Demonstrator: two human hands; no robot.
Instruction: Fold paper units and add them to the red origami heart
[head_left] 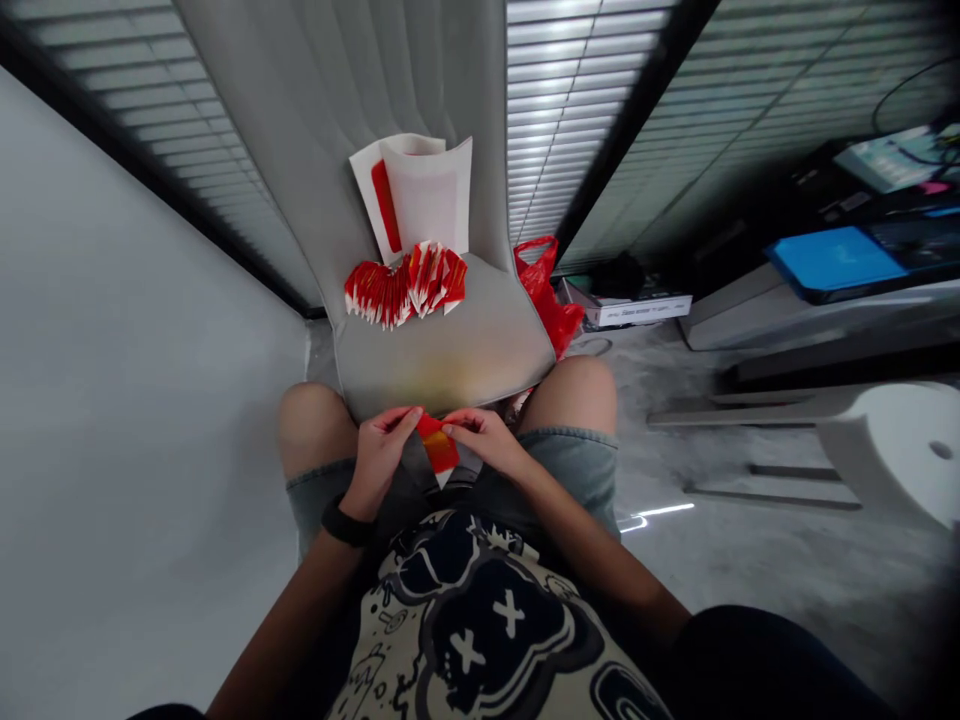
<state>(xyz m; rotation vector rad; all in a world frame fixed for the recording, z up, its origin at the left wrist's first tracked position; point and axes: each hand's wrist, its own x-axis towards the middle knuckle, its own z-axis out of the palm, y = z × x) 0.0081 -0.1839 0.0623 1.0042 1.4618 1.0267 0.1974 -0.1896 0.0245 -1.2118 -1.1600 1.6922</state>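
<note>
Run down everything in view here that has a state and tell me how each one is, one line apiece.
Red paper piece: held by both hands, white tip pointing down
Left hand: pinching the piece
Right hand: pinching the piece
Red folded papers: fanned in a bunched row on the chair
White sheets: curved, propped upright
Red plastic bag: crumpled
Window blinds: lowered

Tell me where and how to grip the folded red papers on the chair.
Probably by both ends of the red paper row, left hand from the left, right hand from the right, squeezing inward: thin pieces are packed side by side on the chair seat, so lifting one end might spill them.
</note>
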